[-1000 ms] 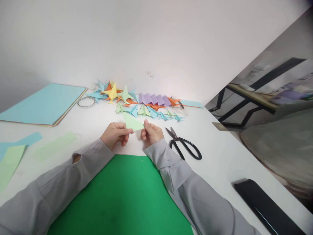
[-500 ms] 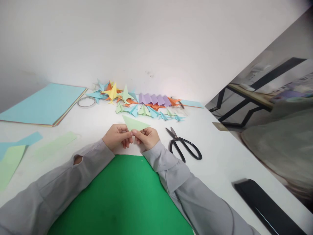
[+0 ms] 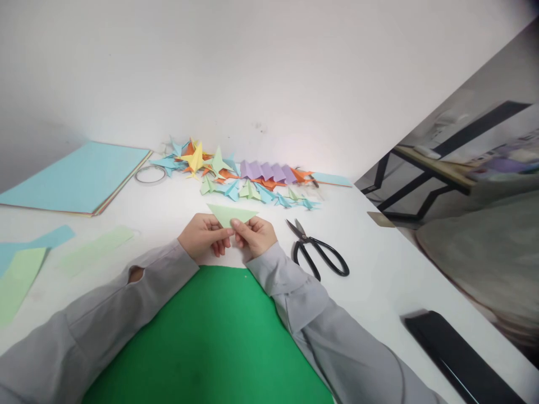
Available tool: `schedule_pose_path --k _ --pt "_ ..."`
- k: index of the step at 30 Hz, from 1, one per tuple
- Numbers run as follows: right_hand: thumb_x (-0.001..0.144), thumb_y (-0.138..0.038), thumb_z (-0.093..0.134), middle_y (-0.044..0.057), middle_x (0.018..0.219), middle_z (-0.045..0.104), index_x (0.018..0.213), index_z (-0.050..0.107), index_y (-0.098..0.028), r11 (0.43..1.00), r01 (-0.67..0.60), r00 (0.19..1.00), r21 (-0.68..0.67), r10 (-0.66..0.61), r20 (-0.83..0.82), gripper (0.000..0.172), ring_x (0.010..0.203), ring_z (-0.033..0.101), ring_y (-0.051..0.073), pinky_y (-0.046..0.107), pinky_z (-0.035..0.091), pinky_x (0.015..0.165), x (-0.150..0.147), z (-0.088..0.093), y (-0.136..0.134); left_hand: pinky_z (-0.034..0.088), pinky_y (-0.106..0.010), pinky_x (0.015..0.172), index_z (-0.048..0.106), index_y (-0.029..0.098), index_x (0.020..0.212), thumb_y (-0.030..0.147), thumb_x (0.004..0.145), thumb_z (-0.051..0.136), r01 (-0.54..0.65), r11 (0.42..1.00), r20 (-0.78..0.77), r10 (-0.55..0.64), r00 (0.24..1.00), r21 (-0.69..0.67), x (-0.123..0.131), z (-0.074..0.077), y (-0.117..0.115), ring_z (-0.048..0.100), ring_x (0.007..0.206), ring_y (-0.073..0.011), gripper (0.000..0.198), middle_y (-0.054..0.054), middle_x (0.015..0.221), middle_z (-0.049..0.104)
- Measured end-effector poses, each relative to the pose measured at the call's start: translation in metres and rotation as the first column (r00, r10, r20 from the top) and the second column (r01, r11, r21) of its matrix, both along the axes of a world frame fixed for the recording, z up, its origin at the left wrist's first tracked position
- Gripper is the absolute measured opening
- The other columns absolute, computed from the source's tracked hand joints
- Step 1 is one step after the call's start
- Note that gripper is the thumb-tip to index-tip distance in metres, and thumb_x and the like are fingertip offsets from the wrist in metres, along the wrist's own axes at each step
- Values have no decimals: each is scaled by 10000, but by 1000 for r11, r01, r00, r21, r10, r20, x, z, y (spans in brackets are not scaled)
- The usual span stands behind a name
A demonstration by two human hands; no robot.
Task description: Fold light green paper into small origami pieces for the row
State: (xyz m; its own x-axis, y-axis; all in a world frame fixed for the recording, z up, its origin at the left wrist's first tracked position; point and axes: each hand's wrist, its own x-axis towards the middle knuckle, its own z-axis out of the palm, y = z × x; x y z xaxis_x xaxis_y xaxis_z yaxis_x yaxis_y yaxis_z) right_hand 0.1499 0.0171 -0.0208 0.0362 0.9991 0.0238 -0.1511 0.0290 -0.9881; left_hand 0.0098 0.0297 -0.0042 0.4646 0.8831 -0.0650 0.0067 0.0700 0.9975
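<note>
A small light green paper triangle (image 3: 231, 214) is held up above the white table, its long edge facing away from me. My left hand (image 3: 204, 235) pinches its near part from the left, thumb stretched toward the middle. From the right, my right hand (image 3: 256, 237) grips the same paper, thumb on top near the lower corner. The two thumbs meet or nearly touch. Just beyond the paper lies a row of folded light green and blue paper pieces (image 3: 250, 191).
Black-handled scissors (image 3: 314, 247) lie right of my hands. A black object (image 3: 463, 359) sits at the lower right. Blue paper sheets (image 3: 80, 177), a wire ring (image 3: 150, 174) and green strips (image 3: 99, 249) are on the left. A purple pleated paper (image 3: 268, 171) rests near the wall.
The triangle has turned slightly, so its far edge now lies more level. My right thumb has shifted a little up and to the right on the paper.
</note>
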Motion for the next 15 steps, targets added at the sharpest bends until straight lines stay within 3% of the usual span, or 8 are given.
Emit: schedule_pose_path --k 4,8,12,15 --pt "550 -457 721 -35 349 486 468 509 -153 996 -87 985 11 85 150 380 315 407 59 190 307 343 3 2 -1 407 -201 335 569 105 525 369 601 693 20 1000 -9 -21 1000 -16 0 -1 0 511 331 -99 301 -6 428 570" --pt "581 -506 674 -32 294 404 348 462 -154 993 -118 946 -2 113 305 473 290 324 45 208 217 334 5 6 -3 358 -183 308 542 111 465 335 576 701 25 999 -17 -26 1000 -46 1 0 -1 468 296 -85 297 6 365 527" --pt "554 -512 688 -46 285 365 334 440 -161 996 -92 939 15 82 335 483 287 273 37 216 145 332 5 7 -4 304 -177 284 498 127 402 319 576 689 26 998 -20 -27 999 -53 2 2 -2 411 257 -69 322 20 312 479" --pt "565 -471 702 -42 281 382 336 459 -163 995 -100 950 17 91 299 454 283 293 43 215 178 326 4 7 -4 267 -176 270 496 132 407 315 581 685 18 998 -17 -19 1000 -62 2 2 -3 379 242 -59 316 30 306 465"
